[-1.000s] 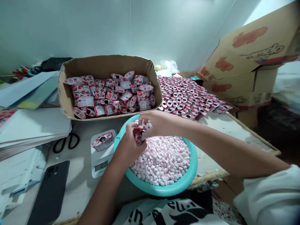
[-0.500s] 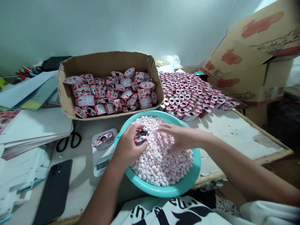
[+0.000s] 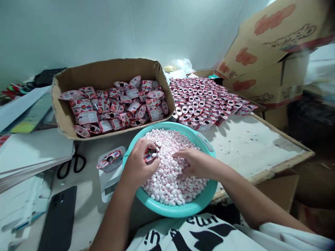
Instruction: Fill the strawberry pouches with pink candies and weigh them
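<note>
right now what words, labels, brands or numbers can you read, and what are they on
"melo", the end of a word on the cardboard carton; its start is unclear.
Shirt: large black letters, partly hidden, not surely readable.
Scale display: too blurred to read.
Printed packets: lettering too small to read.

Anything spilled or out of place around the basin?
Yes: one small white piece lies loose on the table between the black scissors and the phone. It resembles the pale candies in the basin, so it may be a stray.
</note>
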{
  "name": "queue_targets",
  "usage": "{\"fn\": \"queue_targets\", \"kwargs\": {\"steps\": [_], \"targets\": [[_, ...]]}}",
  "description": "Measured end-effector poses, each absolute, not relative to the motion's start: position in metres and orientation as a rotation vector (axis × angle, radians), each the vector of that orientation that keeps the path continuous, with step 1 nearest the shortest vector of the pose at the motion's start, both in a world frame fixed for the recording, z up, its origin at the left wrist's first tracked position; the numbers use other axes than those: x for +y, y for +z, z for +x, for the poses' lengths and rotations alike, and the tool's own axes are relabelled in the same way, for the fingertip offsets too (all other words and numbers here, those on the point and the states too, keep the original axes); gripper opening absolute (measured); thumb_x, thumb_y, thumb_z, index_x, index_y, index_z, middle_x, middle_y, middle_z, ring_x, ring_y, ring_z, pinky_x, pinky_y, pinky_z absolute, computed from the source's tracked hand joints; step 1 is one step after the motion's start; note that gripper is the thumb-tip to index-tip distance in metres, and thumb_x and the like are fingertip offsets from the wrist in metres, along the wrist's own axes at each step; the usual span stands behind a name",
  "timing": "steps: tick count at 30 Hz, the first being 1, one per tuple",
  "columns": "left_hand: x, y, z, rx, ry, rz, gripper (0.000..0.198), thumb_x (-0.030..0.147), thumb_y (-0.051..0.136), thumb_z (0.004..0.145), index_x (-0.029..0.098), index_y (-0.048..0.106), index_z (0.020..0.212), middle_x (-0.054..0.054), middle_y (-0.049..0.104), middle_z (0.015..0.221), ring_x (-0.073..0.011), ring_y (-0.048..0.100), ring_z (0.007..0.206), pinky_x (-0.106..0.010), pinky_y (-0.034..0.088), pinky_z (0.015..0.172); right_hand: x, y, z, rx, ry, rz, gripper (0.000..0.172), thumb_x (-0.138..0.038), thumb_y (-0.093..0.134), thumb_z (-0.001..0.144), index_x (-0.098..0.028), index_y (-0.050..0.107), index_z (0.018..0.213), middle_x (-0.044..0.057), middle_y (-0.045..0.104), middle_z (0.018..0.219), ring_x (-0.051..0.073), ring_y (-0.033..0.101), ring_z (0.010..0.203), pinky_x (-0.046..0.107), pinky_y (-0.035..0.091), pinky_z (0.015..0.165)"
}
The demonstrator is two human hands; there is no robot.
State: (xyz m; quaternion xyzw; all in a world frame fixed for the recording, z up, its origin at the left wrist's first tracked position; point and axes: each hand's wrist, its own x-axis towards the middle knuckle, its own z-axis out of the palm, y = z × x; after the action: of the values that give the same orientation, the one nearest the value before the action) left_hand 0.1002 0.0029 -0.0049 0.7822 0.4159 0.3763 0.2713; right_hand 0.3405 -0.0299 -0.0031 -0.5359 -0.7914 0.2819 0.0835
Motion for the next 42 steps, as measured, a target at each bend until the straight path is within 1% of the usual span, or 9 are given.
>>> {"fn": "queue_targets", "kwargs": {"steps": [4, 7, 12, 16, 20, 24, 32, 37, 42], "targets": [[0.003, -0.005, 0.1, 1.105, 0.974, 2.112, 0.055, 0.009, 0.061, 0.075, 0.026, 0.059, 0.127, -0.003, 0.059, 0.119, -0.0187, 0.059, 0.112, -0.032, 0.045, 0.102, -0.022, -0.001, 0.337, -2.374, 0.796, -1.674, 0.047, -0.014, 0.076, 0.067, -0.025, 0.075, 0.113, 0.004, 0.077, 0.101, 0.024, 0.069, 0.087, 0.03, 0.05, 0.072], [0.003, -0.004, 0.101, 1.102, 1.005, 2.1, 0.04, 0.008, 0.061, 0.074, 0.024, 0.064, 0.111, -0.002, 0.059, 0.111, -0.0175, 0.06, 0.106, -0.03, 0.046, 0.098, -0.008, 0.021, 0.333, -2.425, 0.785, -1.619, 0.028, -0.012, 0.07, 0.072, -0.024, 0.077, 0.097, 0.0, 0.075, 0.079, 0.017, 0.063, 0.067, 0.027, 0.043, 0.059], [0.003, -0.006, 0.1, 1.144, 1.037, 2.102, 0.024, 0.009, 0.064, 0.072, 0.021, 0.055, 0.091, -0.001, 0.059, 0.099, -0.0177, 0.059, 0.098, -0.031, 0.047, 0.092, 0.015, 0.073, 0.324, -2.462, 0.617, -1.451, 0.013, -0.018, 0.071, 0.078, -0.02, 0.078, 0.09, 0.0, 0.074, 0.079, 0.012, 0.059, 0.063, 0.025, 0.041, 0.06], [0.002, -0.011, 0.1, 1.193, 1.015, 2.017, 0.046, 0.017, 0.069, 0.075, 0.023, 0.052, 0.118, -0.004, 0.062, 0.114, -0.0198, 0.061, 0.105, -0.034, 0.049, 0.095, 0.023, 0.091, 0.305, -2.492, 0.569, -1.316, 0.012, -0.019, 0.072, 0.077, -0.02, 0.077, 0.087, -0.002, 0.071, 0.073, 0.01, 0.057, 0.06, 0.024, 0.038, 0.057], [0.003, -0.014, 0.1, 1.194, 1.007, 1.907, 0.072, 0.018, 0.069, 0.077, 0.026, 0.039, 0.142, -0.006, 0.063, 0.126, -0.021, 0.064, 0.109, -0.036, 0.051, 0.096, 0.026, 0.088, 0.276, -2.554, 0.66, -1.106, 0.013, -0.008, 0.067, 0.076, -0.018, 0.074, 0.079, -0.004, 0.068, 0.071, 0.01, 0.054, 0.062, 0.024, 0.038, 0.057], [0.004, -0.015, 0.099, 1.195, 1.001, 1.911, 0.08, 0.026, 0.073, 0.08, 0.025, 0.033, 0.149, -0.01, 0.058, 0.138, -0.0261, 0.061, 0.12, -0.04, 0.051, 0.101, 0.022, 0.09, 0.271, -2.534, 0.685, -1.108, 0.016, -0.006, 0.067, 0.078, -0.017, 0.075, 0.086, -0.002, 0.072, 0.078, 0.011, 0.058, 0.067, 0.024, 0.042, 0.06], [0.003, -0.015, 0.1, 1.19, 1.066, 2.102, 0.06, 0.026, 0.073, 0.082, 0.024, 0.051, 0.138, -0.007, 0.065, 0.124, -0.0221, 0.063, 0.113, -0.036, 0.051, 0.101, 0.007, 0.061, 0.324, -2.144, 0.763, -1.437, 0.025, -0.038, 0.068, 0.087, -0.022, 0.076, 0.104, 0.004, 0.078, 0.098, 0.018, 0.071, 0.084, 0.027, 0.053, 0.067], [0.004, -0.012, 0.1, 1.197, 1.049, 2.103, 0.053, 0.028, 0.071, 0.084, 0.021, 0.055, 0.134, -0.008, 0.065, 0.125, -0.0221, 0.063, 0.115, -0.036, 0.051, 0.102, -0.012, 0.021, 0.3, -2.161, 0.479, -1.472, 0.033, -0.032, 0.063, 0.093, -0.017, 0.068, 0.122, 0.012, 0.069, 0.124, 0.027, 0.065, 0.111, 0.042, 0.054, 0.093], [0.006, -0.013, 0.101, 1.166, 1.034, 2.083, 0.045, 0.014, 0.067, 0.079, 0.019, 0.06, 0.123, -0.008, 0.064, 0.122, -0.0217, 0.061, 0.118, -0.036, 0.049, 0.104, -0.032, 0.015, 0.272, -2.177, 0.193, -1.458, 0.03, -0.017, 0.051, 0.095, -0.015, 0.065, 0.122, 0.016, 0.065, 0.123, 0.03, 0.06, 0.112, 0.049, 0.052, 0.094]]}}
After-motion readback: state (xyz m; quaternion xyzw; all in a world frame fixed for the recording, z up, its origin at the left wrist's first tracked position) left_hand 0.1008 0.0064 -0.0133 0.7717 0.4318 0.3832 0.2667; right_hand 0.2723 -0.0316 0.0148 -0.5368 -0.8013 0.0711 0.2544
